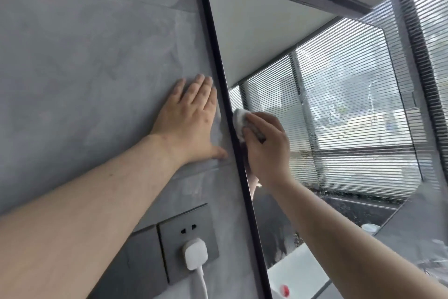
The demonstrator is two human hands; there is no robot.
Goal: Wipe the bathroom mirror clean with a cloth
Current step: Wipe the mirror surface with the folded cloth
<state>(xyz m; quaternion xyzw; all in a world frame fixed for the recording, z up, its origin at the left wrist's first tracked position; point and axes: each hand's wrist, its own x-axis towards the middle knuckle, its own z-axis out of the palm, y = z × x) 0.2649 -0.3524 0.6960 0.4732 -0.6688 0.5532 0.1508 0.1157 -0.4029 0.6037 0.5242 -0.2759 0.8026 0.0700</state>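
Item: mirror (278, 39), black-framed, on grey wall (84, 44). Right hand (266, 146) grips white cloth (238, 120) vs glass at left edge. Left hand (191, 119) spread flat on wall. Status: mid-wipe; streaks remain centre/right, approx. most left to do.

Wall (84, 44): grey, mottled marble veining. Mirror (254, 32) frame: black. Cloth (238, 121): white. Socket (188, 238): dark grey; plug (195, 252) and cord: white. Blinds (426, 20): horizontal pale stripes.
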